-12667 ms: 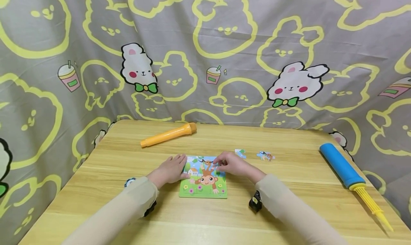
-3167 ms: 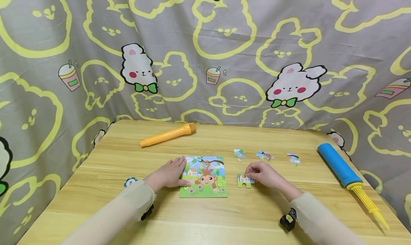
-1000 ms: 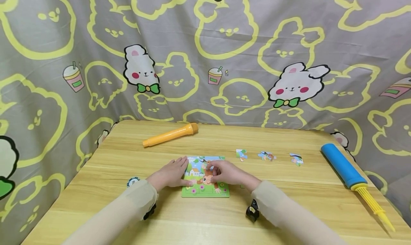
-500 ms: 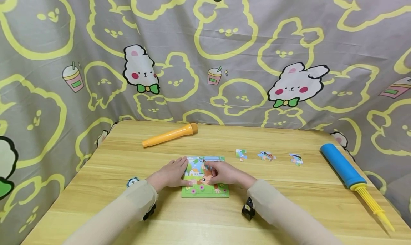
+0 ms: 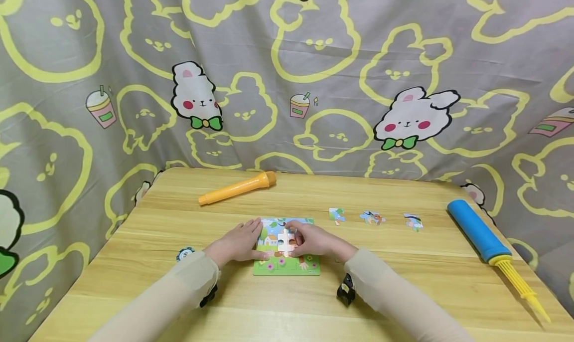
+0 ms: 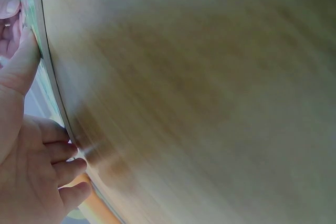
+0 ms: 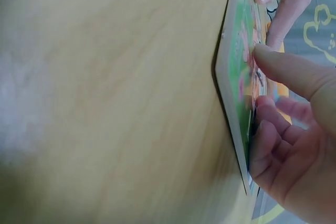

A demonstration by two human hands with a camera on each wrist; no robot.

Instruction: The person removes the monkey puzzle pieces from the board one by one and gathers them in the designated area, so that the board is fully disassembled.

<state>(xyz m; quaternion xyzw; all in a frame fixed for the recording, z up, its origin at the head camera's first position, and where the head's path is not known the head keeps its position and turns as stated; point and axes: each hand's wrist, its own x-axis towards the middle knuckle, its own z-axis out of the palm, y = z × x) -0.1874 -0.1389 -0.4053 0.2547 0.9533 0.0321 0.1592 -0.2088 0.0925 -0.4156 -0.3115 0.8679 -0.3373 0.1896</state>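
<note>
A puzzle board (image 5: 287,269) with a monkey picture lies on the table. My left hand (image 5: 237,242) rests along its left edge, fingers extended and thumb on the picture, as the left wrist view also shows. Over the board's middle, my right hand (image 5: 316,240) pinches a puzzle piece (image 5: 285,243) between thumb and fingers. That piece looks whitish with glare in the head view. In the right wrist view, the right thumb (image 7: 286,69) lies at the board's face and the other fingers are curled. Beyond the board are loose puzzle pieces (image 5: 372,218).
An orange toy microphone (image 5: 237,188) lies at the back left, and a blue and yellow hand pump (image 5: 480,232) lies along the right side. A round blue and white chip (image 5: 185,253) sits beside the left sleeve. A patterned curtain (image 5: 251,147) hangs behind the table (image 5: 278,314).
A puzzle piece has joined the back row at right. My right hand has moved left from a piece beside the board onto its middle, where the pinched piece now shows glare. Left hand stays.
</note>
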